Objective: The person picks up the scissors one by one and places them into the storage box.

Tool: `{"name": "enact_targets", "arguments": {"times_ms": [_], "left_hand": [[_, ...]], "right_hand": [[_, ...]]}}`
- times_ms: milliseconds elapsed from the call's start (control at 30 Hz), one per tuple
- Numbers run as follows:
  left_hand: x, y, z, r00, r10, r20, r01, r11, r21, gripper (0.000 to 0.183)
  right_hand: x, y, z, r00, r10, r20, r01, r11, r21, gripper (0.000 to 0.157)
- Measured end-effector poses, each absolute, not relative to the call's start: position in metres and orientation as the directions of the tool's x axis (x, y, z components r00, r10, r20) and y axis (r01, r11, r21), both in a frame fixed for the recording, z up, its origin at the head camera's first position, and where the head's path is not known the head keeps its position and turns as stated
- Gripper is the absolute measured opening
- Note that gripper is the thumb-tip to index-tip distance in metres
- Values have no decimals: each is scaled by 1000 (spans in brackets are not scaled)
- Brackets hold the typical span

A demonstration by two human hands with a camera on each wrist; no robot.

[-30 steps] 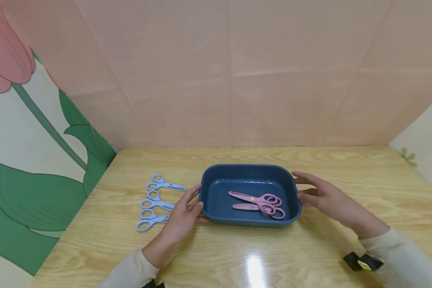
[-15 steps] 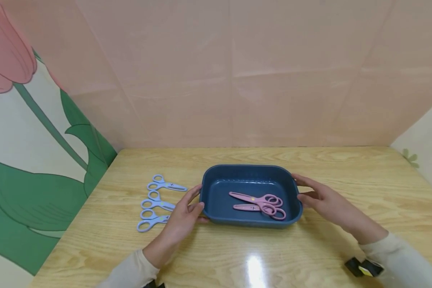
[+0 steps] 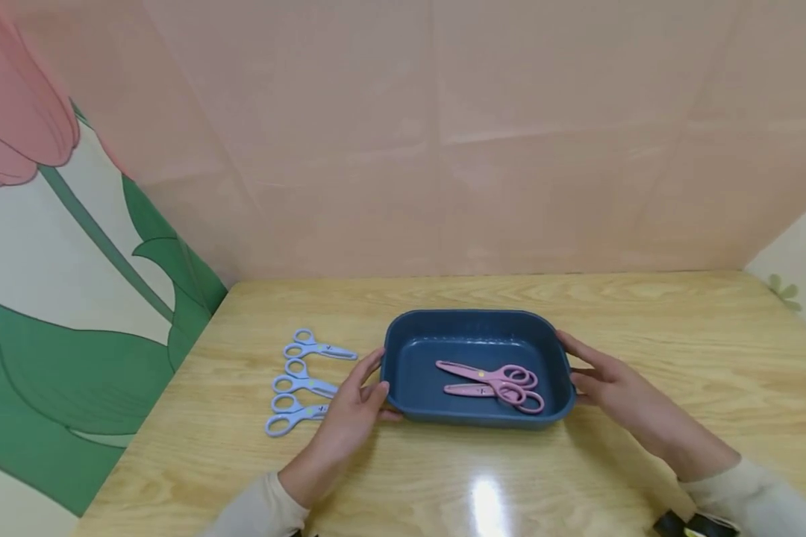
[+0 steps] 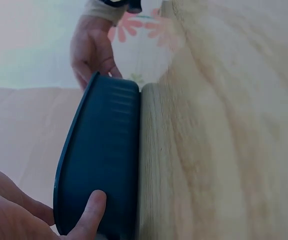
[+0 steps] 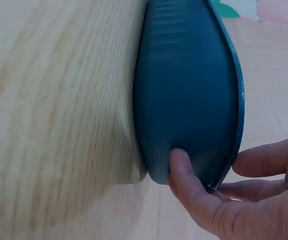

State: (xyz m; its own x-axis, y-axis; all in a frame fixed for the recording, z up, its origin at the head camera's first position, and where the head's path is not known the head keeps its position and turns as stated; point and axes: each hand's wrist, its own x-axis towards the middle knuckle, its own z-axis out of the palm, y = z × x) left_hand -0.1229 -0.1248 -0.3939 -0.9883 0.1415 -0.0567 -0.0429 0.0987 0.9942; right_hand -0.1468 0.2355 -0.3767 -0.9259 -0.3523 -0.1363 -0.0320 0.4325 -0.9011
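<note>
right hand (image 3: 611, 384) closed in onto the dark blue rectangular plastic tray (image 3: 477, 325); left hand (image 3: 356, 406) already there, both now gripping its ends.

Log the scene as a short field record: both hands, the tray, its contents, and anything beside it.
left hand: grips the tray's left end, thumb on its outer wall
right hand: grips the tray's right end
tray: dark blue, resting on the wooden table
tray contents: two pink scissors
beside tray: three blue scissors on the table, left of it
</note>
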Motion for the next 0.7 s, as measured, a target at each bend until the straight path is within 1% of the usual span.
{"name": "enact_targets", "arguments": {"times_ms": [133, 367, 567, 700], "left_hand": [[-121, -124, -392, -988, 146, -55, -44, 78, 996, 54], [-121, -120, -392, -986, 159, -53, -45, 56, 997, 53], [-121, -120, -392, -988, 146, -52, -42, 67, 997, 53], [-119, -123, -392, -990, 134, -53, -45, 68, 997, 53]], "right_hand": [[-143, 234, -377, -935, -335, -119, -34, 418, -908, 62], [-132, 235, -389, -954, -296, -42, -94, 432, -897, 60], [-132, 233, -392, -957, -289, -33, -103, 443, -891, 60], [-134, 227, -394, -961, -278, -2, -128, 451, -883, 59]]}}
